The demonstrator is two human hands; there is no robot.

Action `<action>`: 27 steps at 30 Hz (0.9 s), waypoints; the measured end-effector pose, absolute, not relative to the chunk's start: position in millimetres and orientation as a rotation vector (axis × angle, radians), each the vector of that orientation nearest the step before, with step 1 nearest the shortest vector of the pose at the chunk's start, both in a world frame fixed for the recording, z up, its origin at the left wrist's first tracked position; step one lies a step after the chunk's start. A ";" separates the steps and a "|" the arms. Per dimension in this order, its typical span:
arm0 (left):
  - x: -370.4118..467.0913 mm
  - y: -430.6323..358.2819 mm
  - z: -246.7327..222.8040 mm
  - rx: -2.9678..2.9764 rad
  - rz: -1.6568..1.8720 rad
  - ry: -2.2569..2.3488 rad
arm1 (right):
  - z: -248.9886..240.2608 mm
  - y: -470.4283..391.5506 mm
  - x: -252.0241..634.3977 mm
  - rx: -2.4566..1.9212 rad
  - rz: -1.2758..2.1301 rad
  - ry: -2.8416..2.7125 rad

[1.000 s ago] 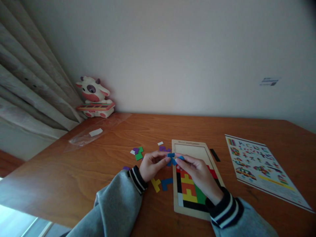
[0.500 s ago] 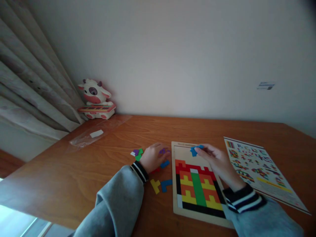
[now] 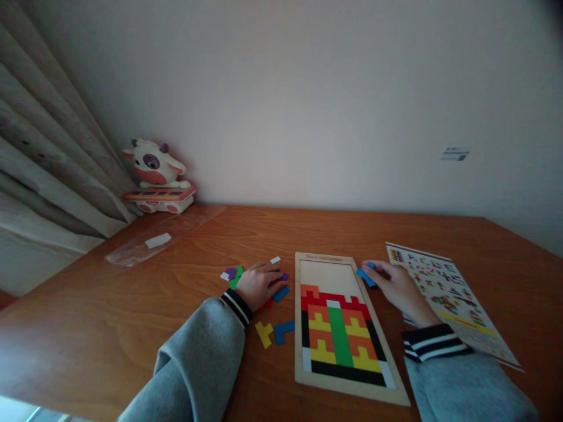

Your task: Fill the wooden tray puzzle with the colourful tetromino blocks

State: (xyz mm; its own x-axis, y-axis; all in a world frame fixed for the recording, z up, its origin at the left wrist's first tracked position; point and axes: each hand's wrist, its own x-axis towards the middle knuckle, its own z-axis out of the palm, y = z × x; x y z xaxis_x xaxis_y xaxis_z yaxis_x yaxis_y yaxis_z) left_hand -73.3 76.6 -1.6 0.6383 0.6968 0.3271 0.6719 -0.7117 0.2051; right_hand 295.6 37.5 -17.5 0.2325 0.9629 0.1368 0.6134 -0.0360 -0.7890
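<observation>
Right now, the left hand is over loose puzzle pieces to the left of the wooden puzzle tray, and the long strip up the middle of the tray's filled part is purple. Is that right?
Not quite: that long strip is green, not purple, as the head view shows. The left hand is indeed over loose puzzle pieces left of the wooden puzzle tray.

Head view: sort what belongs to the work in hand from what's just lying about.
Seemingly in use:
blue piece in the right hand
yellow piece near the left hand
framed board
printed sheet, probably

Seemingly just lying about:
cow toy
clear plastic bag
</observation>
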 end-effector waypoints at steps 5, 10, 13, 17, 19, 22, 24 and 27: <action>-73.3 74.7 -4.7 2.802 0.696 1.128 | -22.2 37.7 300.7 -1.843 0.472 -1.527; -71.9 72.9 -6.3 2.820 0.781 1.106 | -24.0 37.5 299.1 -1.900 0.377 -1.612; -74.2 73.8 -8.7 2.867 0.797 1.063 | -23.8 37.1 296.9 -1.915 0.334 -1.620; -79.8 78.5 -12.7 2.900 0.792 0.981 | -24.0 36.2 294.4 -1.922 0.289 -1.648; -82.4 80.6 -13.2 2.840 0.806 0.971 | -24.3 36.0 293.2 -1.913 0.285 -1.662; -84.9 81.7 -11.1 2.704 0.829 1.000 | -24.2 36.1 291.5 -1.899 0.285 -1.662; -85.1 81.0 -8.7 2.611 0.821 1.048 | -24.1 36.3 291.0 -1.892 0.278 -1.656; -83.5 79.0 -5.6 2.456 0.812 1.137 | -24.8 36.4 291.5 -1.877 0.248 -1.646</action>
